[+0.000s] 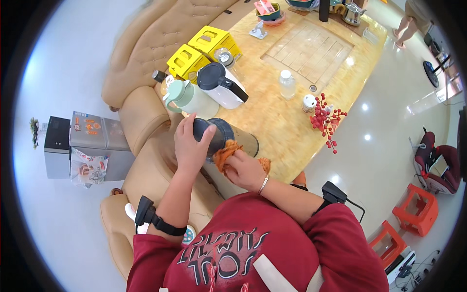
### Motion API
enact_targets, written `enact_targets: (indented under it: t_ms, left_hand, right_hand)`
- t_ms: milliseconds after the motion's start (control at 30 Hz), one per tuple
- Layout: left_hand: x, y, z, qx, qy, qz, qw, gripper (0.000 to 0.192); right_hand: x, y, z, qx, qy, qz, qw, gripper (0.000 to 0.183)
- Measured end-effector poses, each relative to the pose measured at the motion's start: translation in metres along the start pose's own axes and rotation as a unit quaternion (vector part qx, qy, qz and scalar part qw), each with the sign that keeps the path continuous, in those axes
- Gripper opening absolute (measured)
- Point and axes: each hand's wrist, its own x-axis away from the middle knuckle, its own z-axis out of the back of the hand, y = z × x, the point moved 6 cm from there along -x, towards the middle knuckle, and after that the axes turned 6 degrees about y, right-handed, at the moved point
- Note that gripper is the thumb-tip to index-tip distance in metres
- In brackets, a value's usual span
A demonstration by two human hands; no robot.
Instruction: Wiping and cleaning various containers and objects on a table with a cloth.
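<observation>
My left hand (pixel 192 142) grips the dark lid of a tall grey cylindrical container (pixel 245 140) at the table's near left corner. An orange cloth (pixel 228 149) is bunched in my right hand (pixel 245 169) and pressed against the container's side by the dark collar. Just beyond stand a mint-green thermos jug (pixel 199 98) and a white electric kettle (pixel 228 93) with a black lid and handle. What the container holds cannot be seen.
The marbled table (pixel 270 135) also bears yellow boxes (pixel 213 40), a glass jar (pixel 223 58), a clear bottle (pixel 287 85), a white-lidded jar (pixel 308 103) and red berry sprigs (pixel 324 116). A tan sofa (pixel 146 109) adjoins it at left. A person's legs (pixel 406 27) show at far right.
</observation>
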Motion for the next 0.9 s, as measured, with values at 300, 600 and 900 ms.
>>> enact_targets:
  t_ms: [300,600,900]
  left_hand:
    - [0.000,0.012,-0.004,-0.038,-0.005,-0.048,0.998,0.061]
    - [0.001,0.002,-0.001,0.035,-0.005,-0.047,0.998,0.061]
    - [-0.001,-0.001,-0.001,0.039,-0.005,-0.049,0.998,0.063]
  right_hand:
    - [0.010,0.140,-0.035,-0.024,0.188,-0.271,0.944,0.042]
    - [-0.037,0.162,-0.028,-0.191,0.097,-0.244,0.946,0.045]
    - [-0.040,0.270,-0.116,-0.263,-0.169,-0.391,0.866,0.050]
